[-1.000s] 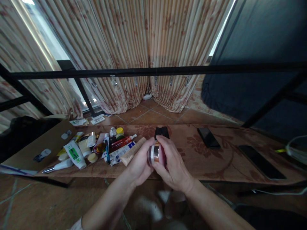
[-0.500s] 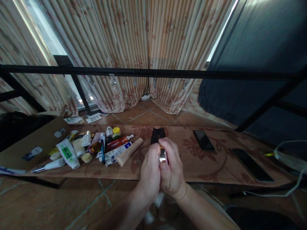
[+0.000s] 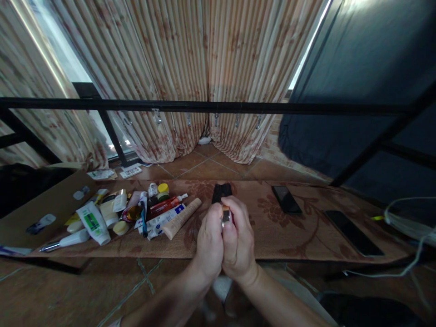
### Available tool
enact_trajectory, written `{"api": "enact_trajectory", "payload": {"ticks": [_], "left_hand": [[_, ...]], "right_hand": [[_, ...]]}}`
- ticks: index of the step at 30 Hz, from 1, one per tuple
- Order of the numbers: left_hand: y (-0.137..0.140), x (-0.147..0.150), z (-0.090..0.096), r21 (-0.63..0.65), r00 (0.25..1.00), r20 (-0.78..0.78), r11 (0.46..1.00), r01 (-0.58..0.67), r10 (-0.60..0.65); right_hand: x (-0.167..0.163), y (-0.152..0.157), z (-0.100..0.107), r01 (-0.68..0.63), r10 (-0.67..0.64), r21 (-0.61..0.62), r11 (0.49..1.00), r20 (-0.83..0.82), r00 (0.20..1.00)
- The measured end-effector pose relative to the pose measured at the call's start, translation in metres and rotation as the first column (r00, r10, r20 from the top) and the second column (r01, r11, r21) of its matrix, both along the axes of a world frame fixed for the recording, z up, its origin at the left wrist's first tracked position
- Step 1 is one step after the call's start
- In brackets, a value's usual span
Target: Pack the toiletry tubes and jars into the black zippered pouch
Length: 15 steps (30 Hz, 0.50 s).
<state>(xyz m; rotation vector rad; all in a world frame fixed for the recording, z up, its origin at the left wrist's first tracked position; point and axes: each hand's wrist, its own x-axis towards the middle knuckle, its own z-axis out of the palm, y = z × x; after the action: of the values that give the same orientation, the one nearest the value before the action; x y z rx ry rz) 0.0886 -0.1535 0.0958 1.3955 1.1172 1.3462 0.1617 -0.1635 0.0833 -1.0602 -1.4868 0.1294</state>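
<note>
My left hand (image 3: 209,245) and my right hand (image 3: 239,243) are pressed together over the bench's front part, both closed. Between the thumbs shows the end of a small shiny object with a gold-and-silver surface (image 3: 225,217); the fingers hide the rest, so its kind is unclear. Just beyond the fingertips lies a flat black item (image 3: 221,191), partly covered by my hands. To the left of my hands, apart from them, a beige squeeze tube (image 3: 182,219) lies slanted beside a white-and-blue tube (image 3: 165,221).
Left on the patterned bench cover (image 3: 259,231) are several tubes and jars, among them a white-green tube (image 3: 93,222) and a red bottle (image 3: 166,206), beside a cardboard box (image 3: 51,209). Two dark phones (image 3: 287,200) lie right, near a white cable (image 3: 388,274). A black rail (image 3: 218,107) crosses behind.
The whole view has shifted slightly, with the bench items now a little further left. My hands stay clasped; the right thumb now covers more of the shiny object.
</note>
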Motion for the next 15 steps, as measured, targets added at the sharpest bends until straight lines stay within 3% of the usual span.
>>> {"api": "enact_trajectory", "payload": {"ticks": [3,6,8,9,12,15], "left_hand": [[0.010,0.007,0.008,-0.209,0.933,0.360,0.971,0.113,-0.031],[0.026,0.005,0.017,-0.348,0.776,0.627,0.864,0.364,-0.075],[0.039,-0.001,0.023,-0.412,0.751,0.652,0.782,0.468,-0.105],[0.045,-0.004,0.026,-0.438,0.764,0.637,0.767,0.469,-0.103],[0.063,-0.010,0.031,-0.446,0.827,0.549,0.792,0.417,-0.126],[0.079,-0.001,0.029,-0.407,0.875,0.408,0.805,0.431,-0.262]], "right_hand": [[0.002,0.008,0.001,0.004,-0.006,-0.087,0.996,-0.024,1.000],[0.011,0.018,0.003,-0.022,0.010,-0.224,0.974,-0.054,0.998],[0.024,0.024,0.002,-0.001,-0.018,-0.288,0.958,-0.063,0.998],[0.031,0.027,0.001,0.034,-0.057,-0.317,0.948,-0.064,0.996],[0.052,0.034,-0.008,0.168,-0.195,-0.434,0.885,-0.017,0.981],[0.062,0.038,-0.023,0.162,-0.175,-0.561,0.812,0.031,0.984]]}}
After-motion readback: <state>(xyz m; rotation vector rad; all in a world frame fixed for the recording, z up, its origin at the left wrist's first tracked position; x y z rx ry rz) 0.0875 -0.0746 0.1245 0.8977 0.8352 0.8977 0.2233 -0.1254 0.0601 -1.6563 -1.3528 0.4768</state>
